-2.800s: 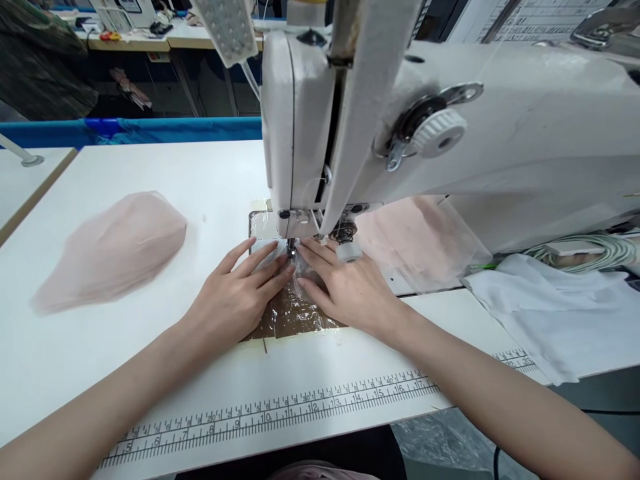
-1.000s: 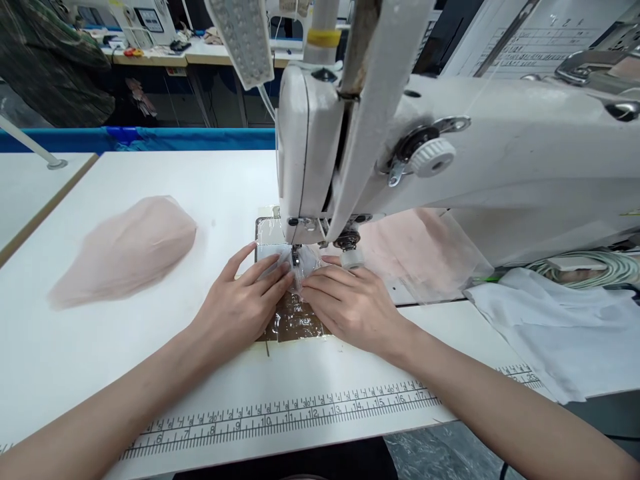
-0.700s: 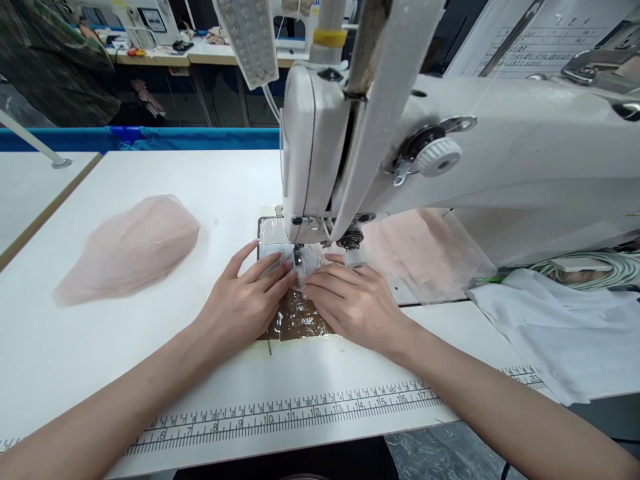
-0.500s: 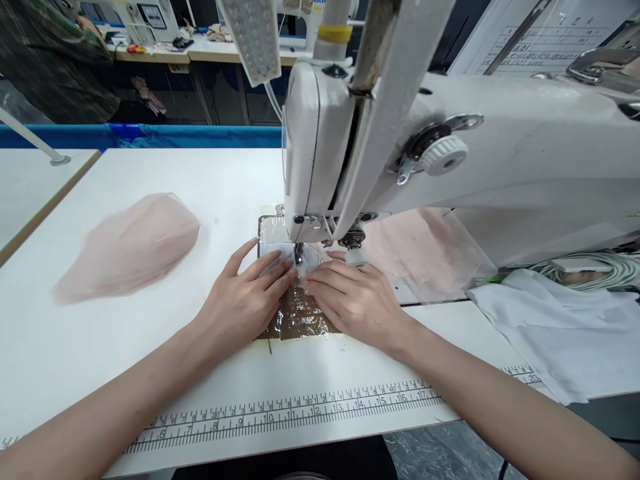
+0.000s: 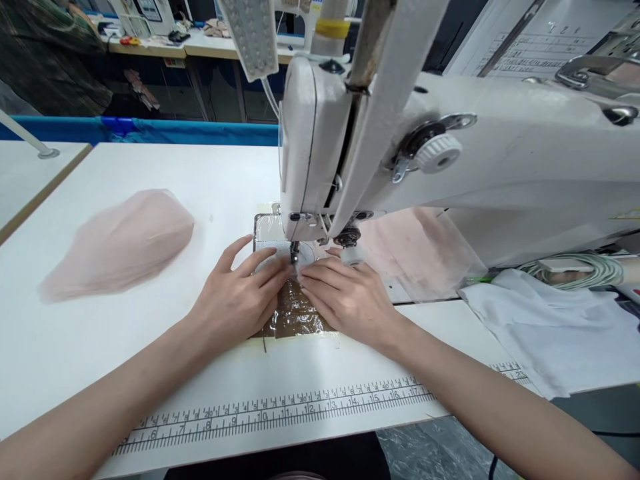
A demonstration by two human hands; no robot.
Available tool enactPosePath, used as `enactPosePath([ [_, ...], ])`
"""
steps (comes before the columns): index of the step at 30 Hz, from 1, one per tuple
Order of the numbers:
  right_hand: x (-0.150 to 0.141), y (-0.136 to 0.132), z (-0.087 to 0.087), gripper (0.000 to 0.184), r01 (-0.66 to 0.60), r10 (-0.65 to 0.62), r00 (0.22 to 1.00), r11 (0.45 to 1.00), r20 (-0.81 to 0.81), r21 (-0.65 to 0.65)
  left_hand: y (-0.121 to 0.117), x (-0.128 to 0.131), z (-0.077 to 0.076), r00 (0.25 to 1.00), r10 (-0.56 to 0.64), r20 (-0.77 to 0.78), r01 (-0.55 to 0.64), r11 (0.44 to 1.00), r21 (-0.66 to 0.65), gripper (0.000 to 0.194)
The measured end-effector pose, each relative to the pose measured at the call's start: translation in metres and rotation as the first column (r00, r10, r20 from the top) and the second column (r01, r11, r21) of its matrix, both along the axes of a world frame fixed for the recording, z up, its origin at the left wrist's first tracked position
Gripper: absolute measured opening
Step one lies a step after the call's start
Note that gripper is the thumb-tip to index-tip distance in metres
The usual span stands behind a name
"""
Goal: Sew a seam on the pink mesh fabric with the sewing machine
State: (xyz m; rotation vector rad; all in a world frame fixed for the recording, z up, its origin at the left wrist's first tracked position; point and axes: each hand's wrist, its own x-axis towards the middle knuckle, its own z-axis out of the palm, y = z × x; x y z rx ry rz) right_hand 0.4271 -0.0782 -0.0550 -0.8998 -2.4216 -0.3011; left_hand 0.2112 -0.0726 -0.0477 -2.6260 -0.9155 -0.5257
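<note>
A small piece of sheer pale fabric [image 5: 306, 255] lies beneath the presser foot [image 5: 295, 252] of a white sewing machine [image 5: 313, 147]. My left hand [image 5: 243, 290] is left of the needle, its little finger spread and its other fingertips closed on the fabric's near edge. Just right of the foot, my right hand [image 5: 347, 293] has its fingers pressed together on the same fabric. Both thumbs are mostly hidden, and little of the fabric shows between the hands. Brown, shiny tape [image 5: 300, 313] covers the machine bed under my wrists' inner side.
Sheer pink fabric pieces [image 5: 123, 243] lie on the left of the white table [image 5: 200, 413]; more pink fabric [image 5: 410, 247] sits under the machine arm. White cloth [image 5: 550, 327] and a coiled cord [image 5: 575, 272] are at right. A printed ruler [image 5: 285, 408] runs along the front edge.
The whole view has shifted slightly left. Both hands stay beside the presser foot, with the fingertips hardly moved, and the pink pieces lie as before.
</note>
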Motion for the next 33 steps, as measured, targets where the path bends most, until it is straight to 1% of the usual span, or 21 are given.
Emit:
enactPosePath([
  [4,-0.001,-0.004,0.002,0.02,0.005,-0.008,0.999,0.997,-0.038,-0.079,-0.001,0.001,0.0,1.0,0.003,0.027,-0.002,1.0,-0.013,0.031],
  [7,-0.001,-0.005,0.003,0.02,0.013,-0.018,0.999,0.994,-0.048,-0.108,0.0,0.001,-0.001,0.999,0.013,0.05,-0.012,1.0,-0.021,0.03],
  [16,-0.001,-0.001,0.002,0.021,0.043,-0.042,0.999,0.993,0.01,-0.106,0.005,0.001,-0.003,0.994,0.068,0.087,-0.059,0.994,-0.094,0.034],
  [22,-0.001,0.004,0.0,0.025,0.071,-0.066,0.996,0.995,0.06,-0.074,0.006,0.001,-0.005,0.992,0.111,0.062,-0.101,0.984,-0.147,0.037],
  [28,0.001,0.008,-0.001,0.028,0.12,-0.112,0.987,0.991,0.112,-0.067,0.007,0.0,-0.009,0.988,0.147,0.045,-0.138,0.977,-0.161,0.04],
  [33,0.003,0.008,0.0,0.026,0.119,-0.112,0.988,0.991,0.106,-0.059,0.006,-0.001,-0.01,0.986,0.16,0.045,-0.15,0.973,-0.178,0.041],
])
